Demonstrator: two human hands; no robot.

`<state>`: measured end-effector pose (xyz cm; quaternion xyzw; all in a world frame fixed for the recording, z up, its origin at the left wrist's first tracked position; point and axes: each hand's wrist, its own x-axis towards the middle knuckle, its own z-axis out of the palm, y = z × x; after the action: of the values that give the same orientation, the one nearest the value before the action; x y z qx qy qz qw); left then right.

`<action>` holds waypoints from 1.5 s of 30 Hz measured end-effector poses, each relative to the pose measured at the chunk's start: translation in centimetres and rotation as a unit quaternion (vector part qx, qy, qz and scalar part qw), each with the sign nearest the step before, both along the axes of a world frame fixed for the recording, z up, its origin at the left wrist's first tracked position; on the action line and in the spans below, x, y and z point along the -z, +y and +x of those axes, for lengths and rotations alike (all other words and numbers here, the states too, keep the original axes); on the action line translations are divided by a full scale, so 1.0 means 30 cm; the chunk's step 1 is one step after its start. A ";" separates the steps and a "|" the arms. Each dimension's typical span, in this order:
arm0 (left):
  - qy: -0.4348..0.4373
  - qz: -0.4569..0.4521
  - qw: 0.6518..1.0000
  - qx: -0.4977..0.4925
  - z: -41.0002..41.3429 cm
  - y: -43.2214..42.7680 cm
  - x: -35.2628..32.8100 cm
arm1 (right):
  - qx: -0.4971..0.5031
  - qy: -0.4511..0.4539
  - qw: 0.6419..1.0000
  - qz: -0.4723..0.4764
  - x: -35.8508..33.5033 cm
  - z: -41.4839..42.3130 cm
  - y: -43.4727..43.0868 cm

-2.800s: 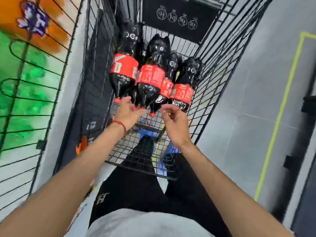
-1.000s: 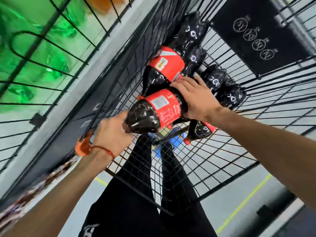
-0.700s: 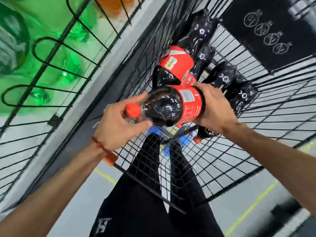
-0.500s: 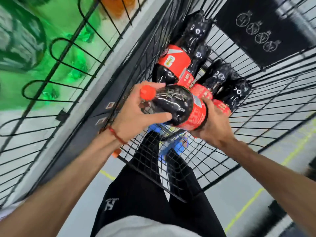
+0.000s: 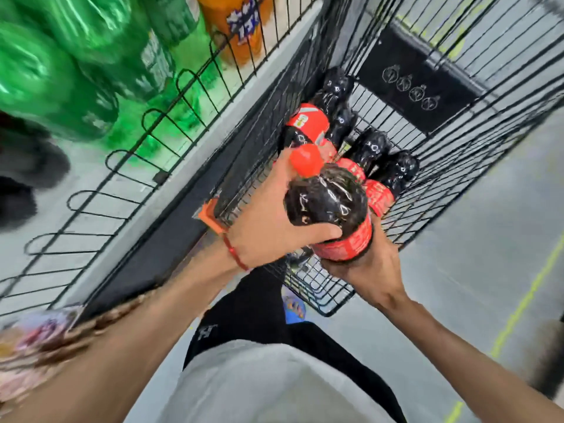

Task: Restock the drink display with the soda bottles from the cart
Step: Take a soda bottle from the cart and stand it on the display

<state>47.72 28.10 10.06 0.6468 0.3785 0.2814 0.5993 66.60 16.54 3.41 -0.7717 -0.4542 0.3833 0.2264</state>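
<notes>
I hold a dark cola bottle [image 5: 328, 203] with a red cap and red label upright above the near end of the black wire cart [image 5: 451, 166]. My left hand [image 5: 268, 221] grips its neck and shoulder, thumb across the front. My right hand [image 5: 366, 270] grips its lower body from underneath. Several more cola bottles [image 5: 308, 123] with red labels lie in the cart. The drink display [image 5: 171, 184], a white shelf behind a black wire rail, runs along the left.
Green soda bottles [image 5: 61, 74] and an orange soda bottle [image 5: 241, 25] stand on the display shelf, blurred. Grey floor with a yellow line [image 5: 518, 312] lies to the right. My black trousers and grey shirt fill the bottom centre.
Both hands lifted one cola bottle out of the cart and turned it from lying sideways to upright. The view has swung left toward the display shelf.
</notes>
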 end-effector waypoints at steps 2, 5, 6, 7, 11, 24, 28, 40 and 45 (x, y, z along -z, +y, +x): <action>-0.001 0.019 0.999 -0.028 -0.026 -0.102 -0.045 | -0.004 0.006 0.999 0.034 -0.038 -0.039 -0.054; 0.006 0.047 0.996 -0.075 -0.064 -0.240 -0.120 | -0.031 0.016 0.996 0.076 -0.101 -0.107 -0.134; 0.013 0.058 0.994 -0.090 -0.081 -0.290 -0.150 | -0.046 0.019 0.996 0.081 -0.123 -0.132 -0.168; 0.022 0.071 0.992 -0.105 -0.102 -0.334 -0.172 | -0.058 0.015 0.995 0.080 -0.140 -0.154 -0.199; 0.047 0.124 0.971 -0.200 -0.211 -0.502 -0.246 | -0.117 0.011 0.989 0.095 -0.218 -0.225 -0.288; 0.096 0.215 0.898 -0.373 -0.740 -0.786 -0.457 | -0.262 -0.014 0.952 0.158 -0.418 -0.774 -0.311; 0.125 0.256 0.875 -0.391 -0.971 -0.783 -0.507 | -0.280 -0.007 0.943 0.182 -0.464 -1.015 -0.247; 0.154 0.363 0.828 -0.399 -1.587 -0.646 -0.639 | -0.295 -0.021 0.921 0.252 -0.573 -1.695 -0.017; 0.215 0.369 0.820 -0.381 -1.712 -0.543 -0.598 | -0.341 -0.127 0.907 0.212 -0.492 -1.857 0.101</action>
<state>-3.65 11.82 28.00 0.6677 0.5817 0.4601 0.0645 10.89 19.57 18.17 -0.5456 -0.7851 0.2308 0.1807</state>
